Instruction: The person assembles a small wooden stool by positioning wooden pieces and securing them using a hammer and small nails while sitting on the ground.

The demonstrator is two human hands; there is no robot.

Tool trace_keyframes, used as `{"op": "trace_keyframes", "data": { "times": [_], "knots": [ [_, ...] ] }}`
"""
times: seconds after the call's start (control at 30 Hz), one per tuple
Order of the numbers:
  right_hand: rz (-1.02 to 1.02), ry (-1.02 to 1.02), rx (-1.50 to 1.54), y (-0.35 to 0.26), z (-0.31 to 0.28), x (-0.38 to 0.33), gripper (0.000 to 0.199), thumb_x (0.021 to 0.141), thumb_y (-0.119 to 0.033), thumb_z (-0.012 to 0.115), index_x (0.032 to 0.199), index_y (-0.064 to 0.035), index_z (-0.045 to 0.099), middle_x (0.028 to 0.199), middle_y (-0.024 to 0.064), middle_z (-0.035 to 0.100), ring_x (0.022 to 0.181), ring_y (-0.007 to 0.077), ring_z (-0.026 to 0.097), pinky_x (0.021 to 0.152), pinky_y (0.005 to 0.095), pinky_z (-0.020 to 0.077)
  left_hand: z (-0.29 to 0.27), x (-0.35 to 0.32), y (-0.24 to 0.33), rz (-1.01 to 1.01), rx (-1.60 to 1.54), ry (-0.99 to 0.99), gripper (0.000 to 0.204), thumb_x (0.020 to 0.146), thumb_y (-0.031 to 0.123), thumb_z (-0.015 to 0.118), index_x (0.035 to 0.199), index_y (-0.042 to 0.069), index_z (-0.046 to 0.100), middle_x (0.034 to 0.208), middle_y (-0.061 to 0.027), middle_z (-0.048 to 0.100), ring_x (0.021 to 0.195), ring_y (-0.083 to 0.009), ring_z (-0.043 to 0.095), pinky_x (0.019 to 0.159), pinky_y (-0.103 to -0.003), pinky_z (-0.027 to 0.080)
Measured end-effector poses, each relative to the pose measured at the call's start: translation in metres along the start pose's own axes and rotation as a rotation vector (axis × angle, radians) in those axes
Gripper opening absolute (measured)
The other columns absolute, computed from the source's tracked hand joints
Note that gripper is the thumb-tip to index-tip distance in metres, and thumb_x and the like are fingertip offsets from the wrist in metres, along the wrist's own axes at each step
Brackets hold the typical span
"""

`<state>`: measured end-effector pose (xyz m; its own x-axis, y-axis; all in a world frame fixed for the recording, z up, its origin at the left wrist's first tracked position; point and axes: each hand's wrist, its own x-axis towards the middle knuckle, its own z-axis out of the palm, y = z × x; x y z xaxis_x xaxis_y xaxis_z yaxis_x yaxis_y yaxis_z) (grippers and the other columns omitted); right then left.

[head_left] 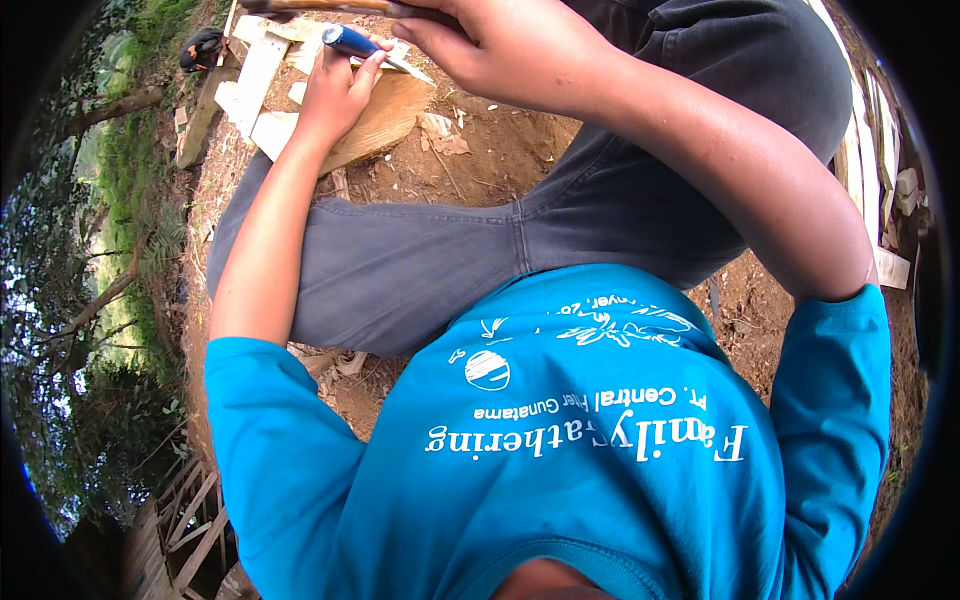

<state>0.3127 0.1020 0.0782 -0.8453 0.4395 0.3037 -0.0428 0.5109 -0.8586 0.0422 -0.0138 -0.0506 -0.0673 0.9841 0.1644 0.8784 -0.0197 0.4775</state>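
Two hands work at the top of the frame over a pale wooden board [385, 120] lying on bare soil. The right hand [500, 45] is clenched around a wooden handle [320, 6] running leftward. The left hand [335, 85] is wrapped around a blue-handled chisel [350, 41], its long axis slanting right and down onto the board.

Bare dirt [500, 150] open right of wood block [385, 115]; offcuts [255, 85] crowd left

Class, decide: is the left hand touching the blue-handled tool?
Touching. The head view shows the left hand with fingers wrapped around the blue-handled tool.
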Motion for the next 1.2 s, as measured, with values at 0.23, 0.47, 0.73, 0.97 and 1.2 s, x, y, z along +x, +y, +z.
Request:
{"op": "trace_keyframes", "data": {
  "times": [0.23,0.47,0.73,0.97,1.2],
  "knots": [
    [0.052,0.060,-0.069,0.020,0.013,0.001,0.035,0.099,-0.013,0.057,0.132,0.0005,0.059,0.101,0.0285,0.070,0.095,0.0447,0.070,0.082,0.0486,0.0543,0.002,0.002,-0.002,0.032,0.011,-0.005,0.019,0.101,0.021,0.066,0.116,0.009,0.069,0.115,-0.0116,0.069,0.106,-0.0321,0.067,0.093,-0.043,0.052],
    [0.133,-0.007,-0.119,0.015,0.012,-0.001,0.034,0.100,-0.015,0.056,0.132,-0.0001,0.059,0.102,0.0289,0.070,0.093,0.0449,0.070,0.081,0.0498,0.0547,0.006,0.000,0.004,0.003,0.014,0.044,0.017,0.100,0.019,0.067,0.114,0.008,0.070,0.108,-0.0110,0.073,0.105,-0.0329,0.068,0.094,-0.045,0.051],
    [0.157,-0.015,-0.126,0.013,0.008,0.004,0.034,0.100,-0.016,0.054,0.129,-0.0015,0.064,0.107,0.0276,0.071,0.103,0.0438,0.069,0.091,0.0491,0.0543,0.003,0.003,0.005,-0.017,0.047,-0.043,0.018,0.102,0.021,0.064,0.116,0.011,0.069,0.121,-0.0113,0.068,0.113,-0.0326,0.066,0.099,-0.043,0.050],
    [0.182,-0.027,-0.095,0.011,-0.001,0.009,0.034,0.099,-0.017,0.053,0.127,-0.0019,0.065,0.107,0.0266,0.071,0.105,0.0434,0.069,0.092,0.0485,0.0539,0.009,0.027,0.020,-0.228,-0.053,-0.107,0.031,0.099,0.021,0.061,0.121,0.000,0.057,0.115,-0.0268,0.064,0.099,-0.0399,0.067,0.085,-0.049,0.051],
    [0.243,-0.063,-0.004,-0.001,-0.015,0.006,0.031,0.098,-0.018,0.052,0.120,-0.0017,0.067,0.103,0.0253,0.072,0.101,0.0421,0.069,0.090,0.0485,0.0535,0.013,0.030,-0.012,-0.092,0.010,-0.024,0.036,0.099,0.021,0.061,0.123,-0.004,0.053,0.104,-0.0207,0.070,0.078,-0.0301,0.069,0.073,-0.044,0.052]
  ]
}}
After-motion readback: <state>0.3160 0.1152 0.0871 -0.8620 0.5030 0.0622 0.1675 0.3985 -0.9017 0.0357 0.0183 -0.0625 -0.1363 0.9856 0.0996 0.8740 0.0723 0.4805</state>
